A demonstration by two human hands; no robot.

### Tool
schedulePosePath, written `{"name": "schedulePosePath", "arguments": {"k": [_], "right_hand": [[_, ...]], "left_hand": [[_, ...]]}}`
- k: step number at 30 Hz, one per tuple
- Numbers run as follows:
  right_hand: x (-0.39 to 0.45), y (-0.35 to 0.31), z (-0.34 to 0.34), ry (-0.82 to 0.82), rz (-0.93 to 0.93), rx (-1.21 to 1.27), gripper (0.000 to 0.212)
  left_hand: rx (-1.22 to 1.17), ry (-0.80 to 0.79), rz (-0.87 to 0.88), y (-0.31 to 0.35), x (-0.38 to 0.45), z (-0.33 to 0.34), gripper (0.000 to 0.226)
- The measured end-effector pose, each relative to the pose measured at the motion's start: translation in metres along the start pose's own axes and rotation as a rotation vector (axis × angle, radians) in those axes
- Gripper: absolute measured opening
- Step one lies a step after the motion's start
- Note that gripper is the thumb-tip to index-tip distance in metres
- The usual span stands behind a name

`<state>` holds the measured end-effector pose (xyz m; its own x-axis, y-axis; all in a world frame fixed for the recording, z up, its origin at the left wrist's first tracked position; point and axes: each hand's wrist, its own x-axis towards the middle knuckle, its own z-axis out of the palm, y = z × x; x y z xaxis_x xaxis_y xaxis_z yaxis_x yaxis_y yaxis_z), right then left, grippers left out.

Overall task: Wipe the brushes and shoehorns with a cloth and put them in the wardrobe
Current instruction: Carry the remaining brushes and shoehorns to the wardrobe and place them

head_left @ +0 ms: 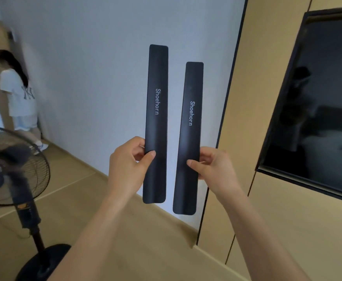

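Note:
I hold two long black shoehorns upright in front of a white wall, side by side and apart. My left hand (128, 161) grips the left shoehorn (157, 102) near its lower third, thumb on its front. My right hand (212, 165) grips the right shoehorn (191, 110), which sits a little lower. Both carry the white word "Shoehorn". No cloth or brush is in view.
A tan wooden wardrobe (267, 209) with closed doors fills the right side, with a black screen (318, 102) set into it. A black standing fan (13, 171) stands at the lower left on the wooden floor. A person in a white shirt (17, 94) stands far left.

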<state>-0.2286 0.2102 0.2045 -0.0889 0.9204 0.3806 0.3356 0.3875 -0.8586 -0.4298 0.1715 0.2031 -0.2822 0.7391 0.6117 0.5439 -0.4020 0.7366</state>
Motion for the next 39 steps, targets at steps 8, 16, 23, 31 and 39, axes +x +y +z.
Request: {"name": "schedulePosePath", "arguments": {"k": [8, 16, 23, 31, 39], "right_hand": [[0.143, 0.033, 0.069, -0.119, -0.030, 0.093, 0.019], [0.282, 0.071, 0.164, -0.322, -0.124, 0.241, 0.018], [0.425, 0.086, 0.224, -0.508, -0.232, 0.283, 0.018], [0.534, 0.109, 0.301, -0.629, -0.254, 0.336, 0.020], [0.646, 0.126, 0.400, -0.623, -0.285, 0.306, 0.018]], "left_hand": [[0.109, 0.078, -0.043, -0.073, 0.102, 0.018, 0.006], [0.250, 0.243, -0.082, -0.155, 0.195, 0.028, 0.007], [0.336, 0.389, -0.142, -0.209, 0.303, 0.054, 0.012], [0.427, 0.476, -0.211, -0.285, 0.383, 0.066, 0.012], [0.415, 0.534, -0.207, -0.393, 0.490, 0.056, 0.011]]}}
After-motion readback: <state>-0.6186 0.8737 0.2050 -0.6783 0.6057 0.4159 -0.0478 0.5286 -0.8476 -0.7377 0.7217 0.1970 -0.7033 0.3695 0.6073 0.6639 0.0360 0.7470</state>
